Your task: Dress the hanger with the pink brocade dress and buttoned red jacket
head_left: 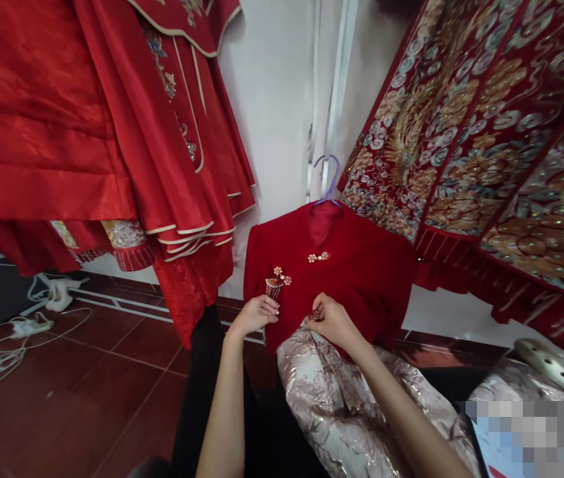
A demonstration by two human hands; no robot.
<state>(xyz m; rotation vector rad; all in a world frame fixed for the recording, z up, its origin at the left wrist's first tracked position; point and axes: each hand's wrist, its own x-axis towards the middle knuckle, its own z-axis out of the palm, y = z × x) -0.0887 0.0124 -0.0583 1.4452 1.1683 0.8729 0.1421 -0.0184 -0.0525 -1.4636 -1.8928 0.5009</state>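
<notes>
A red long-sleeved jacket (361, 265) with beaded flower fastenings (319, 257) hangs in front of me on a purple hanger (330, 179). On its left front sits a fan-shaped beaded ornament (274, 285) with a short tassel. My left hand (258, 315) is closed on the jacket's front just below that ornament, its fingers over the tassel's lower ends. My right hand (334, 323) pinches at the jacket's lower front, where a small beaded piece shows by the fingertips; what exactly it grips is hidden. Pale shiny brocade fabric (311, 385) lies under my right hand and forearm, across my lap.
Red garments (162, 133) hang at the left, and a heavily embroidered red garment (485, 146) hangs at the right. Behind stands a white wall (272, 119). White cables (17, 332) trail over the tiled floor (87, 378). A pale perforated shoe (545, 358) is at the right.
</notes>
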